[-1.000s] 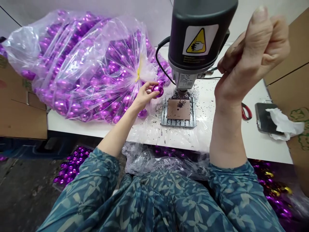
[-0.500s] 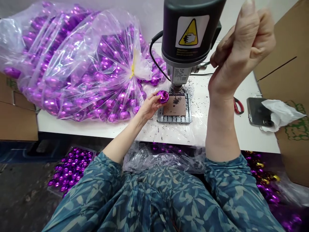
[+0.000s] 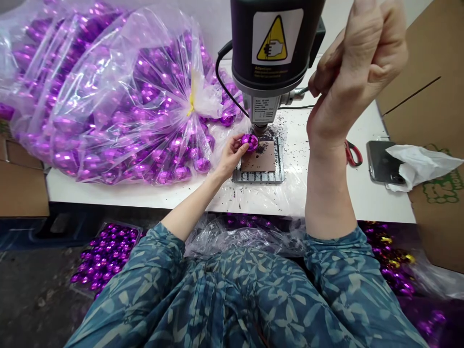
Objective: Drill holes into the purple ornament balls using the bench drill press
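My left hand pinches a shiny purple faceted ball between thumb and fingers. The ball is beneath the chuck of a black-headed drill press, over the left part of a brown board. That board lies on a slotted metal base strewn with dark shavings. Raised at the right of the machine, my right hand is closed around the end of the feed lever; its grip partly hides the lever. Whether the bit touches the ball cannot be made out.
A tied clear bag of purple balls fills the table's left side. To the right lie red-handled scissors, a phone and a crumpled tissue. Below the table edge stands a tray of purple balls. Cardboard boxes flank the table.
My left hand has turned, and the purple ball sits slightly higher, closer under the chuck. My right hand stays closed on the lever. The whole view has shifted a little.
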